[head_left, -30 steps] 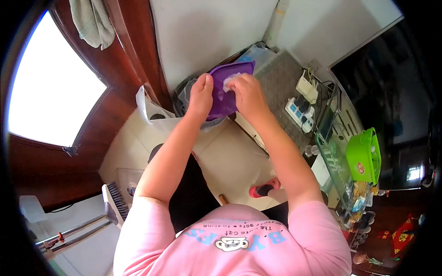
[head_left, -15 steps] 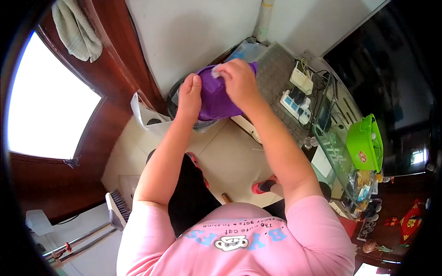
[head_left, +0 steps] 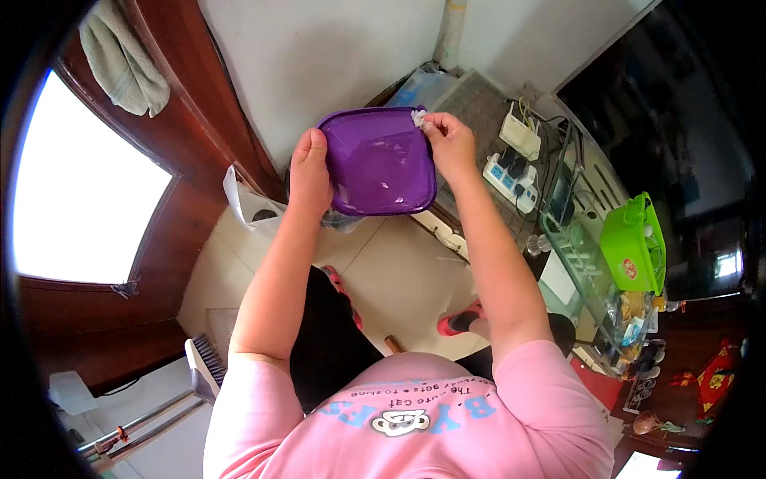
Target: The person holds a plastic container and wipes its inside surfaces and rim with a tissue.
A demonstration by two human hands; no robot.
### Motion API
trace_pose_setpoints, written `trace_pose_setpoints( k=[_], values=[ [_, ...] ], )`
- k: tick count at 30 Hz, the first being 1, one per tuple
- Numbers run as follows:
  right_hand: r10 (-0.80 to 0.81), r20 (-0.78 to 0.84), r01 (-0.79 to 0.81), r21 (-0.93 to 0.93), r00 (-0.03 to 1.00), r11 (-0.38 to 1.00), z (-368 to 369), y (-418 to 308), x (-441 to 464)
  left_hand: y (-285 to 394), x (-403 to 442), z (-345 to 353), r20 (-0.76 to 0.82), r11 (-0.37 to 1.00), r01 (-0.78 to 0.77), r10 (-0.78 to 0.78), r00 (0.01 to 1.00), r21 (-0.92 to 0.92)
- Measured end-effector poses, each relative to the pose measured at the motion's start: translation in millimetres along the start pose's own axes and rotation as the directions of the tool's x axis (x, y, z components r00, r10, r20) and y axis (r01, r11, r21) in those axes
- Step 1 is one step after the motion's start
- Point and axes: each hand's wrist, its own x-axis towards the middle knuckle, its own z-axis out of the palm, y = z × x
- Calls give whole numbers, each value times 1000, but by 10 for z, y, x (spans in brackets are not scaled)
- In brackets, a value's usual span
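A purple square plastic tray (head_left: 381, 164) with rounded corners and a raised rim is tilted so that its broad face shows. Its left edge is gripped by my left hand (head_left: 309, 169), thumb up near the rim. My right hand (head_left: 451, 145) pinches a crumpled white tissue (head_left: 419, 119) against the tray's upper right corner. Part of the tissue is hidden by the fingers. Behind and below the tray, a bin lined with a clear bag (head_left: 343, 222) is mostly covered from view.
A white plastic bag (head_left: 249, 203) stands left of the bin. To the right are power strips (head_left: 511, 182) with cables and a glass-topped stand (head_left: 578, 255) bearing a green basket (head_left: 634, 247). A broom (head_left: 203, 367) leans at lower left.
The tray has turned to show its whole face. My right hand has moved from over the tray's upper middle to its upper right corner with the tissue.
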Motion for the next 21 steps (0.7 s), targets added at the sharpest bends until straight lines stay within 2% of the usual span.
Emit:
trace_pose_setpoints(
  k=[3, 5, 7, 10, 11, 12, 14, 16, 17, 18, 20, 21],
  values=[
    [19, -4, -19, 55, 1000, 998, -14, 27, -103, -31, 42, -64, -6, 1000, 0, 0, 1000, 0],
    [-6, -43, 7, 24, 999, 1000, -48, 51, -169, -76, 77, -124, -2, 999, -25, 25, 1000, 27],
    [-3, -28, 3, 0, 1000, 1000, -86, 160, -286, 39, 34, -16, -56, 993, -16, 9, 998, -118],
    [17, -10, -18, -88, 1000, 996, -121, 261, -400, 37, 34, -39, -71, 997, -3, -3, 997, -77],
    [-51, -44, 48, -73, 998, 996, -172, 306, -395, 21, 30, -39, -2, 994, 13, -14, 1000, -112],
    [-119, -82, 114, -59, 990, 992, -229, 292, -396, 17, 31, -31, 3, 994, 15, -14, 1000, -108],
    [-100, -53, 97, -57, 994, 994, -381, 256, -315, 8, 42, 10, -6, 979, 80, -83, 997, -187],
    [-51, 112, 10, 336, 992, 942, -524, 209, -226, 20, 8, 97, 19, 970, 128, -126, 992, -208],
    [48, 181, -107, 329, 982, 938, -614, 183, -196, 27, -5, 141, 30, 958, 171, -168, 985, -232],
    [43, 167, -97, 329, 985, 939, -692, 137, -171, -11, 24, 132, 45, 958, 172, -166, 985, -230],
    [25, 133, -43, 140, 991, 989, -834, 55, -139, -122, 92, 27, 224, 957, 213, -168, 960, -197],
    [25, 124, -42, 139, 992, 989, -908, 26, -103, -87, 66, 37, 232, 956, 216, -169, 958, -197]
  ],
)
